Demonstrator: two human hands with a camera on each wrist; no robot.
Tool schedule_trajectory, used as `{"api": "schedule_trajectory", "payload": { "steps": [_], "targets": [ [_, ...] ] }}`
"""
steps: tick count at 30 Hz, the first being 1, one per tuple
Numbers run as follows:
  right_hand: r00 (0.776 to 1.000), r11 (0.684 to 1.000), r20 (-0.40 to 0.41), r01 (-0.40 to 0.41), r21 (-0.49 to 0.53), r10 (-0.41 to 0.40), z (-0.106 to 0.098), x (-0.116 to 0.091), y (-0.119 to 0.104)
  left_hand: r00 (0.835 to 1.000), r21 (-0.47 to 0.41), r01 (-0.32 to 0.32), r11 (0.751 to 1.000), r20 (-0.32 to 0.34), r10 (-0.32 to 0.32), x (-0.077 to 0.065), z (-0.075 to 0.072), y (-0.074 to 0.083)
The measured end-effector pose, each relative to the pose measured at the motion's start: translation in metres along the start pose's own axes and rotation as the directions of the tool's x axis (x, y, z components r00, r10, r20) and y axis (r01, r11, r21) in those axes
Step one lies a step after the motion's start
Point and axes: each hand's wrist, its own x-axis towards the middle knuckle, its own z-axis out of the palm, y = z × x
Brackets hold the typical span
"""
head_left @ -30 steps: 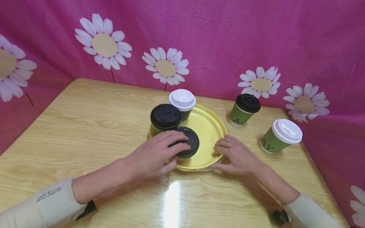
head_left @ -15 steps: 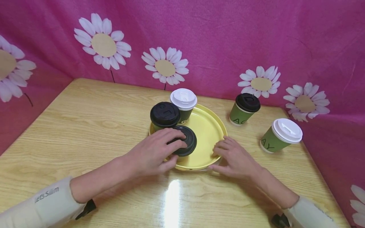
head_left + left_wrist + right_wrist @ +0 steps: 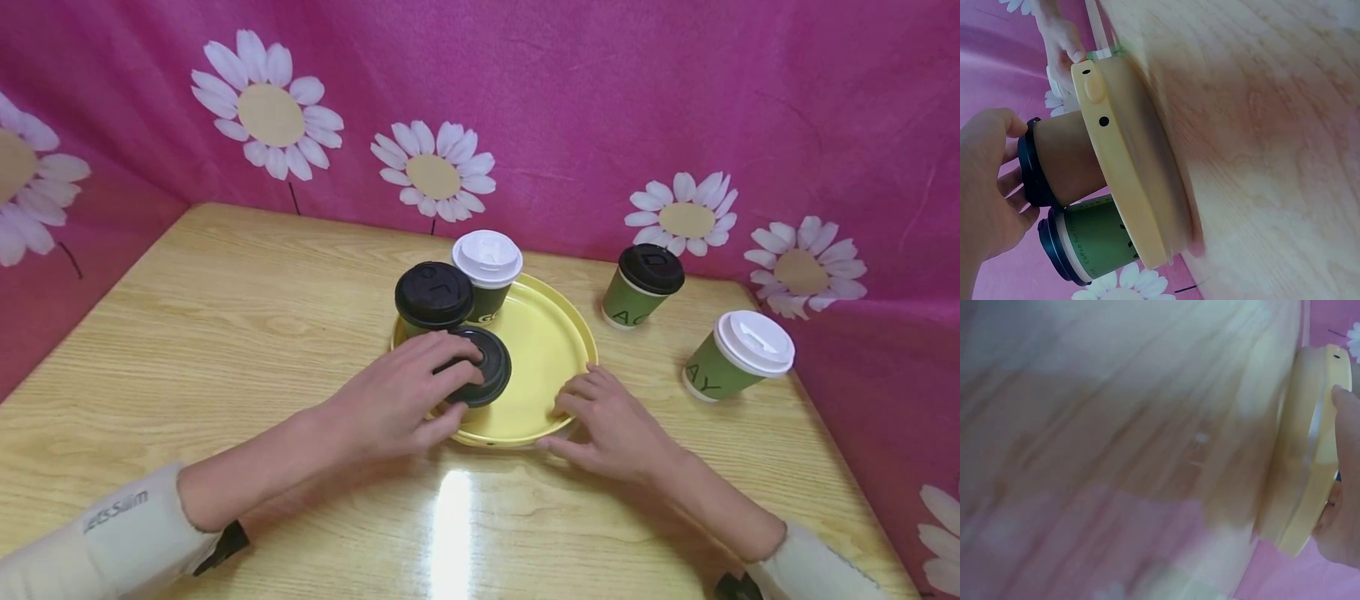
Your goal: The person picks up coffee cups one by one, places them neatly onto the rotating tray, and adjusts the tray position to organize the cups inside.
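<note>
A round yellow tray bears three lidded paper coffee cups. My left hand grips the front cup by its black lid, thumb and fingers curled around the edge. In the left wrist view this cup's brown wall rises upright from the tray. Behind it stand a black-lidded green cup and a white-lidded dark green cup. My right hand holds the tray's right front rim, fingers inside and thumb outside. The right wrist view shows the thumb on the tray's outer wall.
Right of the tray, a black-lidded green cup and a white-lidded green cup stand on the wooden table. A magenta cloth with daisies hangs behind the table and along its sides.
The tray has turned slightly clockwise with its cups: the front cup moved left, the white-lidded one right, the left one back. My right hand has shifted a little left and toward me.
</note>
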Motion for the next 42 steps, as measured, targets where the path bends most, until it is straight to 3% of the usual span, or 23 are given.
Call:
{"api": "schedule_trajectory", "payload": {
  "steps": [7,27,42],
  "targets": [
    [0.995,0.996,0.046,-0.091,0.005,0.09,-0.001,0.001,-0.013,1.0,0.003,-0.009,1.0,-0.009,0.009,0.0,-0.003,-0.003],
    [0.976,0.977,0.047,-0.213,0.008,0.212,0.001,0.003,-0.045,1.0,0.005,0.024,1.0,-0.018,-0.024,-0.003,-0.006,-0.009],
    [0.979,0.978,0.009,-0.205,-0.034,0.205,0.004,0.005,-0.057,0.998,0.0,0.055,0.998,-0.018,-0.055,-0.006,-0.009,-0.013]
  ]
}}
